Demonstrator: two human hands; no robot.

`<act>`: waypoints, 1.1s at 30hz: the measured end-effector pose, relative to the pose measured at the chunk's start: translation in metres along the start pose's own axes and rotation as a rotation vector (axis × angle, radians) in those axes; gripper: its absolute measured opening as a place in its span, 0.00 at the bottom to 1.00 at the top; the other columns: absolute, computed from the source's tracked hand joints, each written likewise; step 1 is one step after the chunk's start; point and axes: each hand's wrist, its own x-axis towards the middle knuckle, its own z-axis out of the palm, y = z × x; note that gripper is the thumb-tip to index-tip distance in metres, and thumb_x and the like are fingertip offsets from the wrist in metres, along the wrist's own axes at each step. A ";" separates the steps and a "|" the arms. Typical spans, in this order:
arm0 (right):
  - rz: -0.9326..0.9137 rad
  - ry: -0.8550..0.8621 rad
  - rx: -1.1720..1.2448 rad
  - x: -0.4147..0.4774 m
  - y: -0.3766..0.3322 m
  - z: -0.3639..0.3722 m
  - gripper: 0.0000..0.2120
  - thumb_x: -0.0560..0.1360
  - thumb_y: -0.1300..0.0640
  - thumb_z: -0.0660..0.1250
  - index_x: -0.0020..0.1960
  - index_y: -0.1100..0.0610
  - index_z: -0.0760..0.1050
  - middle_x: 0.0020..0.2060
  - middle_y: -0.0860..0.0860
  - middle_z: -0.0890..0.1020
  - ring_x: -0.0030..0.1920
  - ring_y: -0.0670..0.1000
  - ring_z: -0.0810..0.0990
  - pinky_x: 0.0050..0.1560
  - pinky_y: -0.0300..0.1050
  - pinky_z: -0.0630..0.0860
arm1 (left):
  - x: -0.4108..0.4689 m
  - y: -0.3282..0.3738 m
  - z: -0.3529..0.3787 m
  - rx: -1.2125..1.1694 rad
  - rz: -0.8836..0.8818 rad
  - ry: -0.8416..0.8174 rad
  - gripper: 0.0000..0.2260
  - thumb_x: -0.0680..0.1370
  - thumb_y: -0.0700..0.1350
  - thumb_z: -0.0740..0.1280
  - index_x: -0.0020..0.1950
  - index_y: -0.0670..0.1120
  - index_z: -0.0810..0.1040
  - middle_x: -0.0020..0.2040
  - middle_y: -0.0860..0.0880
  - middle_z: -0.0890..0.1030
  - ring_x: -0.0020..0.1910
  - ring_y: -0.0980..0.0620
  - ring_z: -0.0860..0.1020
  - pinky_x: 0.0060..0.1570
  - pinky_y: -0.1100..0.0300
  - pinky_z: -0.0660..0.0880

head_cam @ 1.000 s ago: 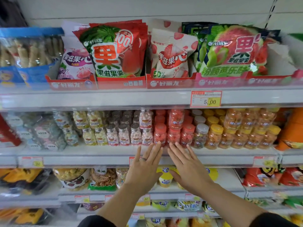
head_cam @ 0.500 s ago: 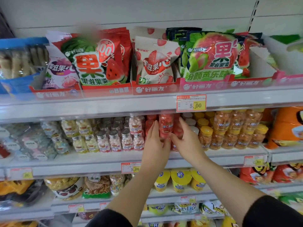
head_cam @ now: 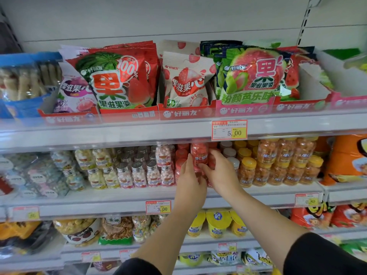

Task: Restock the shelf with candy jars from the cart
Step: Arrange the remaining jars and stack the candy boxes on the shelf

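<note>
Squaring red candy jars [head_cam: 199,153] on the near-full shelf [head_cam: 119,196], you press your left hand [head_cam: 189,182] flat, right hand [head_cam: 221,173] gripping one (cart unseen).

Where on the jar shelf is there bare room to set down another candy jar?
The bare front strip of the shelf, between the silver-capped jars and the price rail. The red jars, between the left hand and right hand, and the orange jars stand stacked two high, close under the upper shelf.

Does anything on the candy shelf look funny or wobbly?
One red jar stands stacked atop the other red jars, higher than its neighbours; the left hand and right hand flank it.
</note>
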 end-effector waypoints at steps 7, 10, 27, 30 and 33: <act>-0.015 0.001 -0.016 -0.001 0.001 0.002 0.16 0.74 0.53 0.73 0.60 0.53 0.77 0.49 0.48 0.84 0.48 0.49 0.82 0.49 0.47 0.78 | -0.004 -0.001 -0.003 -0.012 0.007 0.015 0.33 0.78 0.37 0.61 0.81 0.51 0.53 0.73 0.49 0.67 0.63 0.49 0.77 0.58 0.50 0.77; -0.039 0.002 -0.010 -0.004 -0.002 0.000 0.16 0.74 0.51 0.73 0.61 0.52 0.77 0.49 0.46 0.84 0.45 0.44 0.80 0.44 0.36 0.74 | -0.003 -0.003 -0.002 -0.006 0.010 0.017 0.32 0.78 0.38 0.61 0.81 0.50 0.53 0.74 0.48 0.66 0.64 0.48 0.76 0.60 0.49 0.77; -0.096 0.023 -0.217 -0.067 0.061 -0.011 0.25 0.75 0.56 0.70 0.71 0.52 0.71 0.62 0.46 0.79 0.62 0.49 0.76 0.63 0.44 0.72 | -0.037 -0.016 0.021 0.222 0.292 0.091 0.17 0.79 0.39 0.64 0.67 0.50 0.76 0.63 0.58 0.70 0.58 0.57 0.75 0.53 0.58 0.76; -0.088 0.030 -0.228 -0.065 0.062 -0.008 0.25 0.75 0.56 0.71 0.71 0.54 0.71 0.63 0.48 0.78 0.64 0.51 0.74 0.64 0.46 0.72 | -0.033 -0.020 0.022 0.245 0.269 0.073 0.18 0.79 0.40 0.64 0.68 0.50 0.75 0.64 0.58 0.70 0.59 0.57 0.74 0.54 0.60 0.75; -0.088 0.024 -0.221 -0.066 0.064 -0.008 0.26 0.76 0.56 0.71 0.72 0.54 0.70 0.64 0.48 0.78 0.64 0.51 0.73 0.64 0.47 0.72 | -0.032 -0.024 0.025 0.250 0.256 0.057 0.18 0.79 0.39 0.65 0.68 0.49 0.76 0.64 0.56 0.71 0.60 0.55 0.75 0.57 0.58 0.75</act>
